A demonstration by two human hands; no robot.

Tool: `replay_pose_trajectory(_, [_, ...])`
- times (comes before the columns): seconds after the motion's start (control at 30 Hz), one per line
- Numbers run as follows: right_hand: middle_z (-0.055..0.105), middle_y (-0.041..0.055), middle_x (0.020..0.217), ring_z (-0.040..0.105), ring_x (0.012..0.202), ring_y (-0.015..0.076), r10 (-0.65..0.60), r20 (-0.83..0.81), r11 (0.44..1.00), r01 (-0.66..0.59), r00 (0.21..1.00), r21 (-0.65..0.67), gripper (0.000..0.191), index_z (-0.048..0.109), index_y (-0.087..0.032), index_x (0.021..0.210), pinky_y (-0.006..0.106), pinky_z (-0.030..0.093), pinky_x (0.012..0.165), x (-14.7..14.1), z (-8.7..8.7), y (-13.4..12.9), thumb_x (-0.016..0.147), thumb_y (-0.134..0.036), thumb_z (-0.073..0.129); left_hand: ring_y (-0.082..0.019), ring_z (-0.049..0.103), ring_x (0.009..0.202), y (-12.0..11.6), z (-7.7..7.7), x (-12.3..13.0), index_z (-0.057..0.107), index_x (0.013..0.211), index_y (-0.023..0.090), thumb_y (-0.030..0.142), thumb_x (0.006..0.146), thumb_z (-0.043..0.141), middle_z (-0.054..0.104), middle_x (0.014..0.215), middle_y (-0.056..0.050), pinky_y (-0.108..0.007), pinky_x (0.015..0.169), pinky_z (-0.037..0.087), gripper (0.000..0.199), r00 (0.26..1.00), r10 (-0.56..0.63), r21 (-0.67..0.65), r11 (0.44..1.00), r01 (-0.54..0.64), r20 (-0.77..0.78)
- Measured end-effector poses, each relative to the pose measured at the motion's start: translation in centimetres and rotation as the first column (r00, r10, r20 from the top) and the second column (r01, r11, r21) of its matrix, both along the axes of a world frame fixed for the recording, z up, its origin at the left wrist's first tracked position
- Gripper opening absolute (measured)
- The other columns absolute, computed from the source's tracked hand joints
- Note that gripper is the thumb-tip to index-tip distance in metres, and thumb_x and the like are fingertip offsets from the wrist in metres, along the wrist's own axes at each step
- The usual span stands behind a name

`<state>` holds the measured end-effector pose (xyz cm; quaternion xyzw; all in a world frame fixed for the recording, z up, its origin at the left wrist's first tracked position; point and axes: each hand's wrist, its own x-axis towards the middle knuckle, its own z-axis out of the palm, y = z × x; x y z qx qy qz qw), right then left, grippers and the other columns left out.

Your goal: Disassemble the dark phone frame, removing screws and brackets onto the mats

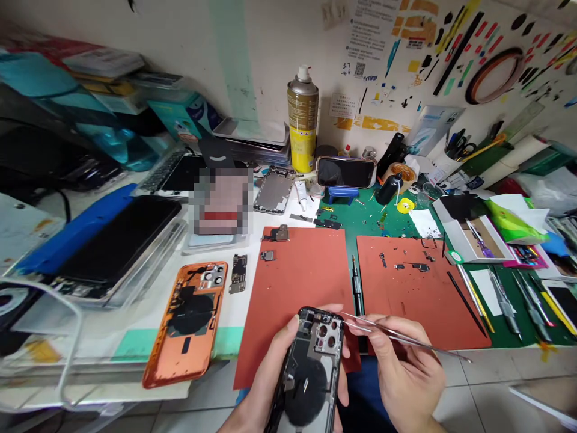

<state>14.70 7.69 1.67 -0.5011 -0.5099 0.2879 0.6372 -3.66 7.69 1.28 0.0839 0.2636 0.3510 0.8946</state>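
Note:
My left hand (270, 367) is wrapped round an opened black phone housing (311, 361), tilted up with its inside facing me. A round black charging coil and bare camera openings show in it. My right hand (401, 361) pinches a pair of thin metal tweezers (415, 341). Their tips reach the housing's upper right edge; whether they grip anything there is too small to tell. Beneath the hands lies a red-brown mat (302, 270). To the left are an orange phone back housing (192, 325) and a dark logic board (238, 273).
A second red-brown mat (424, 294) carries small phone parts. Between the mats lies a screwdriver (357, 285). A spray can (303, 120) and a propped phone (346, 172) stand at the back. Several pen-like tools (502, 304) lie right; a large black screen (121, 240) lies left.

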Motion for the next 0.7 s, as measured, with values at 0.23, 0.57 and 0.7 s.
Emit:
replay_pose_trajectory(0.23, [0.087,0.0038,0.102,0.086,0.084,0.0228,0.07,0.014,0.995,-0.071,0.997,0.07,0.014,0.079,-0.027,0.107,0.033,0.075,0.076,-0.3,0.1,0.3,0.098,-0.016,0.079,-0.034,0.078,0.059,0.2,0.1,-0.4,0.037,0.17,0.021,0.081,0.104,0.037,0.081,0.087,-0.017,-0.037,0.054,0.057,0.09,0.999,-0.045,0.034,0.998,0.045,-0.01])
replay_pose_trajectory(0.57, [0.086,0.004,0.097,0.086,0.083,0.0232,0.098,-0.028,0.995,-0.099,0.995,-0.018,0.009,0.08,-0.026,0.104,0.03,0.073,0.076,0.1,0.7,0.2,0.099,-0.019,0.08,-0.027,0.077,0.061,-0.5,0.8,0.5,0.035,0.17,0.027,0.077,0.102,0.056,0.08,0.09,-0.01,-0.03,0.051,0.055,0.087,0.992,0.062,0.029,0.998,-0.06,-0.11])
replay_pose_trajectory(0.7, [0.086,0.0034,0.095,0.086,0.082,0.0223,0.1,-0.085,0.993,-0.105,0.991,-0.057,0.009,0.078,-0.026,0.103,0.028,0.073,0.076,-0.2,1.1,0.4,0.101,-0.017,0.078,-0.027,0.077,0.059,-0.6,0.6,0.5,0.039,0.169,0.023,0.08,0.099,0.055,0.079,0.087,-0.011,-0.032,0.054,0.057,0.092,0.982,0.031,0.132,0.991,-0.006,-0.187])
